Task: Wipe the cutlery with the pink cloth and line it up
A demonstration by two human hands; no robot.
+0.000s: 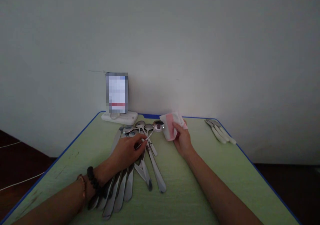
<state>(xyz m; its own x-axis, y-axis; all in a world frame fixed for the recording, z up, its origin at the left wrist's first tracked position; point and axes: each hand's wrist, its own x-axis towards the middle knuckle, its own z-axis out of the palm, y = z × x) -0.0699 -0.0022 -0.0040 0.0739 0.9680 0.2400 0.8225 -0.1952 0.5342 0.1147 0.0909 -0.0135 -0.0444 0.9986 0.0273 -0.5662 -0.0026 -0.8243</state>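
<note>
My left hand (pixel 128 150) rests over a heap of metal spoons (pixel 140 165) on the green table (pixel 225 171), its fingers pinched on the handle of one spoon (pixel 156 126) whose bowl points toward the far edge. My right hand (pixel 183 140) is closed on a folded white and pink cloth (pixel 171 125), held just right of that spoon's bowl. Several other spoon bowls lie side by side near the cloth, and more handles fan out under my left wrist.
A phone (pixel 117 92) stands on a white stand (pixel 120 117) at the table's far edge against the wall. A small group of white-handled utensils (pixel 220 131) lies at the far right corner. The table has a blue rim.
</note>
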